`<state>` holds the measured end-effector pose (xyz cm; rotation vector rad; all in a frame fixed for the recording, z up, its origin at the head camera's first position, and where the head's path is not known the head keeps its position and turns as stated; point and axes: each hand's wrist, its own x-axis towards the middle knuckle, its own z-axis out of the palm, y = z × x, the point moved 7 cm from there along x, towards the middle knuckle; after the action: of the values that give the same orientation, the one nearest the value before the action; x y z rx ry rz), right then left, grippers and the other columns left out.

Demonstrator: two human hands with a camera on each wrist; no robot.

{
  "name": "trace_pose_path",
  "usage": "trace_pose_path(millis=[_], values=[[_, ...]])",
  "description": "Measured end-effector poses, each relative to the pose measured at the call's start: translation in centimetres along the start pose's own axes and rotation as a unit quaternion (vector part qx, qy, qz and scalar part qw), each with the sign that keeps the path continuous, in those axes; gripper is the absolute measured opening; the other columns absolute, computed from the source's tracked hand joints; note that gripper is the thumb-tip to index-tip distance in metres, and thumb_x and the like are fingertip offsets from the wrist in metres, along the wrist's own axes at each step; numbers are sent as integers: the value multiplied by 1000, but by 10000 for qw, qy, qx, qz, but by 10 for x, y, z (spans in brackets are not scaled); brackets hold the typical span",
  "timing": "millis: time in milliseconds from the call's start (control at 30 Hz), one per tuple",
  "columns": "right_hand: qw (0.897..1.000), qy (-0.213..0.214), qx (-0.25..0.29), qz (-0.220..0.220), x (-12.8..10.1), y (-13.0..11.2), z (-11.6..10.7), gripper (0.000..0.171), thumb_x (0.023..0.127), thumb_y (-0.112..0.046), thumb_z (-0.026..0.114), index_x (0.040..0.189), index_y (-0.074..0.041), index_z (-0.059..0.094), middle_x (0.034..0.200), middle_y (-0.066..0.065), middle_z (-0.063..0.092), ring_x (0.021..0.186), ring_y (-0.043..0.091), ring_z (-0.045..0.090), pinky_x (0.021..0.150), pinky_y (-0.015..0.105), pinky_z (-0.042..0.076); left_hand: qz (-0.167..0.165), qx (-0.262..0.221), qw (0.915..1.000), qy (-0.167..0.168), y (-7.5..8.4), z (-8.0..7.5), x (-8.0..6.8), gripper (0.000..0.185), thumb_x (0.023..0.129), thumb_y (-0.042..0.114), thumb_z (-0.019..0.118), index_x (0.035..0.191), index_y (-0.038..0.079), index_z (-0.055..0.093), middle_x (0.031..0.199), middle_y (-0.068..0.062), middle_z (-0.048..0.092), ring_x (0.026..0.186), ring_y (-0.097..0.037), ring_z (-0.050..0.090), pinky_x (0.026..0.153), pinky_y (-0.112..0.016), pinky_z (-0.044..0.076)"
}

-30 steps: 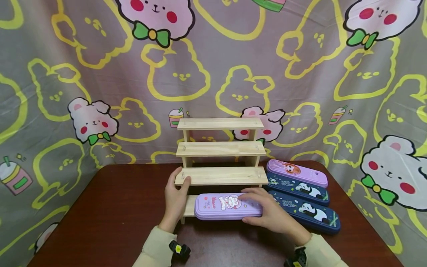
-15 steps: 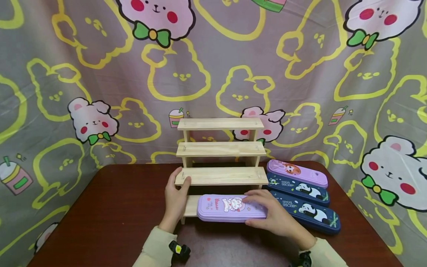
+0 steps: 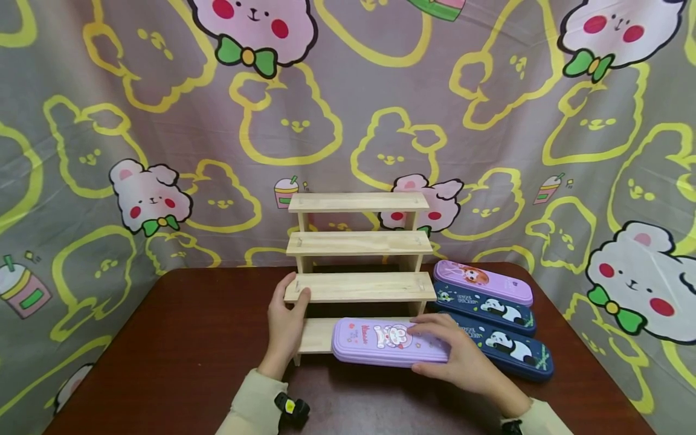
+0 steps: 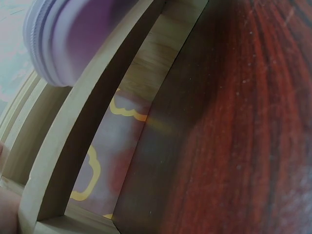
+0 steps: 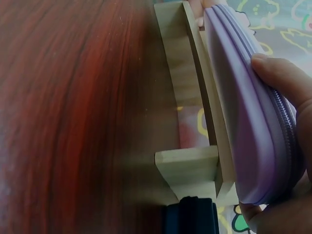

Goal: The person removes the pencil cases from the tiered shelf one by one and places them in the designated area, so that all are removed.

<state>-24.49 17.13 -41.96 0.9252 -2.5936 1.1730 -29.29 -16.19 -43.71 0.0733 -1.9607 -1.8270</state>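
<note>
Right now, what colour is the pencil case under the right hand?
Light purple, with a cartoon animal print on its lid; the pencil case shows best in the head view.

Both forearms (in pale sleeves) reach forward. The left hand (image 3: 286, 323) stands edge-on, its thumb hooked over the top; the right hand (image 3: 459, 359) lies palm down, fingers extended left, thumb curled beneath.

1. Pencil cases, four counted: two lilac, the bear-print lilac case (image 3: 390, 342) and the girl-print lilac case (image 3: 483, 281); two navy panda cases (image 3: 486, 307) (image 3: 507, 348).
2. Stepped wooden shelf (image 3: 359, 241), one counted, four tiers.
3. Hands, two counted: left hand (image 3: 285, 323), right hand (image 3: 458, 356).
4. Table (image 3: 179, 356), one counted.
</note>
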Motion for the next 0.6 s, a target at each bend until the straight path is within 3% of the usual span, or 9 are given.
trace_pose_path(millis=[367,600], values=[[9998,194,-78,76,-16,5,-11,50,75,-38,87,121,-37,66,130,-10,56,120,16,47,93,45,40,-65,0,9999,-97,-1,0,-1,50,96,28,67,143,20,50,146,-2,45,134,-18,37,104,-44,35],[9989,188,-80,413,-27,10,-18,49,76,-38,86,120,-39,66,128,-12,56,118,14,46,91,48,42,-83,-17,9999,-146,-1,1,0,50,96,29,66,143,20,50,147,-3,44,135,-19,36,104,-45,35]])
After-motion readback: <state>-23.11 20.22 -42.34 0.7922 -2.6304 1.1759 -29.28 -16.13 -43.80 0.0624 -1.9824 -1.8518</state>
